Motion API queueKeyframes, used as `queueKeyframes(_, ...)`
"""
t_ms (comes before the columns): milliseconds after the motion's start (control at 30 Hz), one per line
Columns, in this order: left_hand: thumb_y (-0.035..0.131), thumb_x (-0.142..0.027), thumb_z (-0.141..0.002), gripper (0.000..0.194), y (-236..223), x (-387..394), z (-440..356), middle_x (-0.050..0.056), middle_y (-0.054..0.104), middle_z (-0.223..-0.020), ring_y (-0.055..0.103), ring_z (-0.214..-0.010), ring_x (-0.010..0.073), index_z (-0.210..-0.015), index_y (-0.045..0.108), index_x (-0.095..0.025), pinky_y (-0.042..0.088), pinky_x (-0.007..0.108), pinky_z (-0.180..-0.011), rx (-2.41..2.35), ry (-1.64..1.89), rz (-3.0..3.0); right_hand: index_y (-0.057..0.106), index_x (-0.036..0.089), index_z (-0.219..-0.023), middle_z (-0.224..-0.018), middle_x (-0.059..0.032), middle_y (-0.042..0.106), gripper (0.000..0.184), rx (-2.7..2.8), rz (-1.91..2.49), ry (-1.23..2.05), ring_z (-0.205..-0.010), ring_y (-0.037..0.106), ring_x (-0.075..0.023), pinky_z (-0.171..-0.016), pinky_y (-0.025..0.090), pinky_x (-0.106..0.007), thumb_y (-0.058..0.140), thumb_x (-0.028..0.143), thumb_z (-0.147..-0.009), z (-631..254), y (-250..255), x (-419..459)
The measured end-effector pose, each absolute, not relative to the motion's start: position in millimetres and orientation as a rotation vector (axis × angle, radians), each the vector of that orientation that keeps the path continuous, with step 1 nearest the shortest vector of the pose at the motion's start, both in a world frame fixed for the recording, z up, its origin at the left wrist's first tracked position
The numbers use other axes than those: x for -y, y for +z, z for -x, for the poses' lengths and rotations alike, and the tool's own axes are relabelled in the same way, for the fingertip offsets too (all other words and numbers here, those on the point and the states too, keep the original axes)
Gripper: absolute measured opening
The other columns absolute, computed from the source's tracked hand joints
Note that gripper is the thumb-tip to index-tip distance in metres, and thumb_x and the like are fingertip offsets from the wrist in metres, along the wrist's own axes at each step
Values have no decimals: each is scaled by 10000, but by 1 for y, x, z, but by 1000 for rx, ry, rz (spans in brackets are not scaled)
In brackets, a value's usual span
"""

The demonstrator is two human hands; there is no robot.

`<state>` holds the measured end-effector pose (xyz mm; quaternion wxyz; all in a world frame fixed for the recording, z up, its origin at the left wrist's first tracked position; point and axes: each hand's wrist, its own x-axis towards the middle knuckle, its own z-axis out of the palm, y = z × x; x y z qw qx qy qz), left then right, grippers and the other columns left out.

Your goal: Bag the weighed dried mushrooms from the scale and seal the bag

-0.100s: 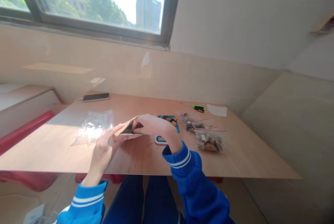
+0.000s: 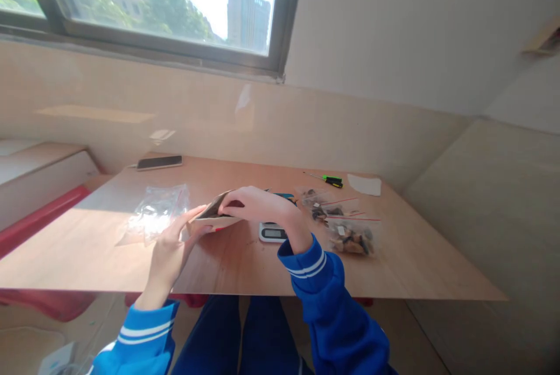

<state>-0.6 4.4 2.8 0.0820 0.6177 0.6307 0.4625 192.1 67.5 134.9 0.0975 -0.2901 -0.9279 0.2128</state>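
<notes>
Beneath the window (image 2: 175, 2) runs the pale wooden desk (image 2: 420, 258), and well left of the fingers lie clear plastic bags (image 2: 153, 211). Left hand (image 2: 170, 252) now: fingers clamped on the open paper bag (image 2: 216, 220), mouth tipped up between both hands. Right hand (image 2: 258, 206) has its fingertips inside, their grip hidden! Just right of those fingers, a scale (image 2: 273, 233); farther right, filled bags (image 2: 352, 238).

The right hand (image 2: 245, 203) hid its own fingertips inside the paper bag (image 2: 216, 220), its wrist covered part of the blue tray (image 2: 286, 196), and the digital scale's readout (image 2: 274, 234) was too small to read.
</notes>
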Motion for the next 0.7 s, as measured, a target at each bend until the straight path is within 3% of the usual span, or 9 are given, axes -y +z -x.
queueKeyframes(100,574,-526,-812,397,6,-14,2,59,727,-980,689,-891,243,-1074,625,-232,533,304,-717,-1978,1352,-1651,688,183,-1014,-1039,-18,707,249,2458,775,680,-952,627,-131,-838,449,-235,455,174,-927,-210,142,-62)
queueKeyframes(200,562,-536,-814,413,11,-33,3,69,722,-977,685,-894,248,-1080,608,-224,526,314,-731,-2025,1382,-1501,653,219,-1074,-1112,-12,673,264,2134,828,693,-1047,606,-134,-924,451,-273,420,239,-951,-237,138,-54)
queueKeyframes(333,545,-550,-826,408,19,-63,-3,76,708,-924,661,-848,232,-997,616,-186,490,304,-731,-2030,1515,-1403,659,207,-1004,-1049,-47,684,257,1815,1063,665,-1014,625,-168,-913,475,-308,440,330,-949,-275,93,-36)
queueKeyframes(433,521,-548,-841,445,21,-81,-12,90,702,-962,645,-862,225,-1058,590,-166,489,307,-745,-1972,1556,-1416,673,191,-948,-941,-74,713,310,1605,1233,802,-906,667,-197,-857,523,-328,485,435,-914,-296,34,-10)
queueKeyframes(567,450,-482,-897,469,15,-92,-19,142,645,-1170,599,-1082,288,-1236,521,-165,470,397,-892,-1943,1493,-1568,709,174,-885,-866,-112,734,441,1376,1367,984,-834,703,-239,-802,568,-338,554,582,-826,-312,-36,32)
queueKeyframes(700,425,-357,-909,478,2,-88,-5,186,478,-1397,400,-1338,296,-1329,449,-130,338,420,-1091,-2013,1452,-1684,725,192,-911,-878,-111,738,468,1304,1462,1068,-853,710,-249,-791,576,-322,562,617,-803,-323,-57,58)
